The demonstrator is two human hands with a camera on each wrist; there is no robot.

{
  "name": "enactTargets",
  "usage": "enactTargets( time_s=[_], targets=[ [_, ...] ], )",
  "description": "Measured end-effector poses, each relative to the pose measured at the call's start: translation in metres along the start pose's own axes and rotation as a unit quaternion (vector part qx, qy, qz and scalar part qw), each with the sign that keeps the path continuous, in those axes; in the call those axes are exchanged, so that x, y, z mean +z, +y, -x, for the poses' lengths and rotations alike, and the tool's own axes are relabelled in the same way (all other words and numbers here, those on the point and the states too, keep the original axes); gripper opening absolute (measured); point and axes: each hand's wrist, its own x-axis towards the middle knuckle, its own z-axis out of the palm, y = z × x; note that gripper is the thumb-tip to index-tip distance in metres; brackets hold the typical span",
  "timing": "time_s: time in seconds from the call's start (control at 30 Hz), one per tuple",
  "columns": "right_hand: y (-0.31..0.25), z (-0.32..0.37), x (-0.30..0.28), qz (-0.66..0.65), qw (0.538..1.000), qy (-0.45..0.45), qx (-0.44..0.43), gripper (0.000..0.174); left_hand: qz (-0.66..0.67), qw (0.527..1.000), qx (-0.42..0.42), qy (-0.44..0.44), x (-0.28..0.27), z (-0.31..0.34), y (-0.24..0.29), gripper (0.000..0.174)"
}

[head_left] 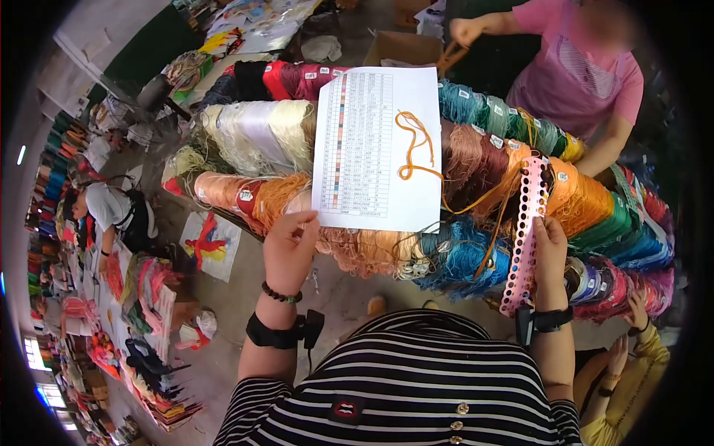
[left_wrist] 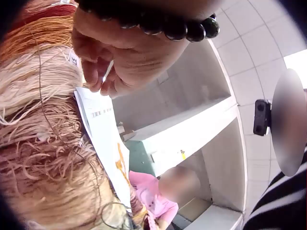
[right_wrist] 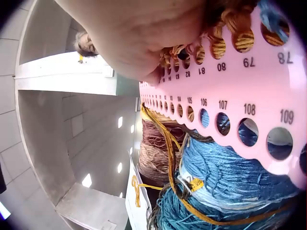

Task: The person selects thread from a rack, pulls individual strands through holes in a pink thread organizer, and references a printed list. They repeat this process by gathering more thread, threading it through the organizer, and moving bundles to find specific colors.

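Note:
In the head view my left hand [head_left: 290, 249] pinches the lower left corner of a printed paper sheet [head_left: 413, 89], which lies over the rows of thread hanks. The left wrist view shows fingertips and thumb together at the edge of the paper [left_wrist: 96, 103]. A loop of orange thread [head_left: 406, 172] lies on the sheet and trails off to the right. My right hand [head_left: 550, 249] grips a long pink thread organizer card [head_left: 523, 238] with numbered holes along both edges. In the right wrist view, coloured threads are knotted through holes of the card [right_wrist: 249, 86] along one edge.
Hanks of cream [head_left: 256, 137], orange [head_left: 584, 201] and blue thread [head_left: 468, 249] lie in rows before me. A person in pink [head_left: 565, 82] stands across, an arm reaching to the hanks. Another person's hands [head_left: 617, 353] are at lower right. A cardboard box [head_left: 401, 50] stands behind.

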Motion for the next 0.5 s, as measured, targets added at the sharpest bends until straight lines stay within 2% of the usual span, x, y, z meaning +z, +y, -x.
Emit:
enactTargets(
  time_s=[0.1,0.3,0.4,0.5],
  targets=[
    [0.007,0.000,-0.003,0.027,0.999,0.004,-0.019,0.016,-0.126,0.979,0.146,0.060,0.002,-0.019,0.009,0.031],
    [0.009,0.001,0.002,0.033,0.999,0.017,-0.037,0.018,-0.151,0.982,0.104,0.041,0.010,-0.038,0.006,0.044],
    [0.010,0.002,0.002,0.041,0.998,0.024,-0.031,0.020,-0.123,0.984,0.116,0.049,0.009,-0.040,-0.003,0.044],
    [0.010,0.003,0.001,0.043,0.998,0.025,-0.029,0.021,-0.075,0.994,0.067,0.036,0.005,-0.042,-0.004,0.042]
  ],
)
